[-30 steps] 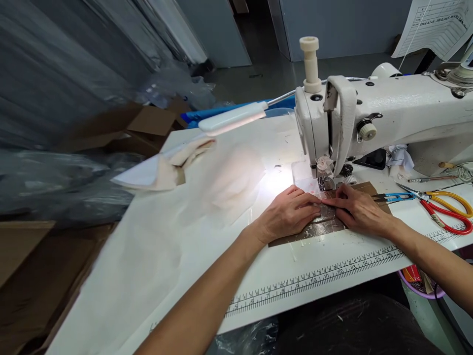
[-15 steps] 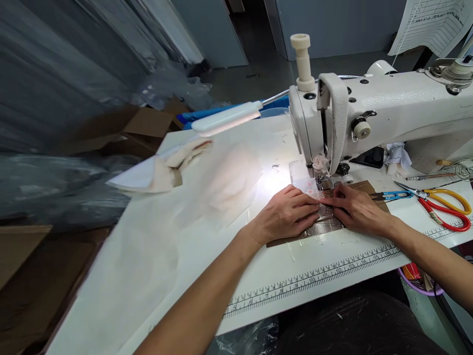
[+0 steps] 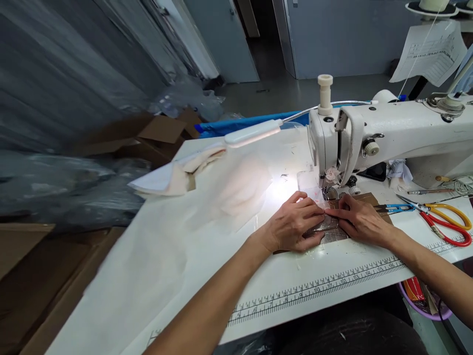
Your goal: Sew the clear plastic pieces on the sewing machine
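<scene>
Under the needle area of a white sewing machine (image 3: 391, 123) lies a piece of sheer, pale pink fabric (image 3: 309, 185). My left hand (image 3: 295, 222) rests over its near part, fingers stretched out and lying flat, the thumb hidden. From the other side my right hand (image 3: 364, 219) reaches in, its index finger meeting my left fingertips at the fabric's edge. Its other fingers are curled, and it seems to hold the edge. A brown board with a clear, shiny cover (image 3: 336, 234) lies beneath both hands. A small pink fabric rosette (image 3: 331, 174) hangs by the presser foot.
Right of my hands lie blue thread snips (image 3: 399, 208) and scissors with red and yellow handles (image 3: 449, 222). A lamp (image 3: 253, 134) lights the table. More sheer fabric (image 3: 240, 192) spreads leftward. A ruler strip (image 3: 318, 291) runs along the front edge; cardboard boxes (image 3: 162, 133) stand beyond.
The view has shifted, so the machine and table appear lower and slightly further right. My hands keep nearly the same pose on the fabric; the left fingers look a little more spread.
</scene>
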{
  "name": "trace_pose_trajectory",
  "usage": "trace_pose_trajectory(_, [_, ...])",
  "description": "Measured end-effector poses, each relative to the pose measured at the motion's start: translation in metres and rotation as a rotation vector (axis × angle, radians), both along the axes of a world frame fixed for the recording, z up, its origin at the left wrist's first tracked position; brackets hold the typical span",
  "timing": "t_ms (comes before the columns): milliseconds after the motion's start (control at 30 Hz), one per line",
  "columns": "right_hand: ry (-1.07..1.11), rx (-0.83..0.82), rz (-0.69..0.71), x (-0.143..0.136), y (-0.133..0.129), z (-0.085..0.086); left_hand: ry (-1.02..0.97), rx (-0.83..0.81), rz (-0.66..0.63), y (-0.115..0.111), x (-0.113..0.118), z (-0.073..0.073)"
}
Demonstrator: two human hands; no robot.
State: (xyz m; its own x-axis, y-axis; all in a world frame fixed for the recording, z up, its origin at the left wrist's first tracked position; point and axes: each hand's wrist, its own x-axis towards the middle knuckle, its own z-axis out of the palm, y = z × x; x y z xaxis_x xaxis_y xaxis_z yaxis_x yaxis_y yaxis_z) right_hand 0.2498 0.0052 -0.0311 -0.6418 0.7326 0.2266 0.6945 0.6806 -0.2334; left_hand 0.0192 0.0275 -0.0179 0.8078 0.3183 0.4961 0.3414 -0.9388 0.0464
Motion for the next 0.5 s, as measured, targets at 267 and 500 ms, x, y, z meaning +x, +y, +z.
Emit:
trace_pose_trajectory(267, [-0.034, 0.039, 0.034, -0.002, 0.002, 0.004, -0.025, -0.126, -0.044, 0.004, -0.003, -0.006])
trace_pose_trajectory(500, [-0.115, 0.008, -0.003, -0.008, 0.002, 0.01, 0.012, -0.184, -0.018, 0.006, -0.006, -0.008])
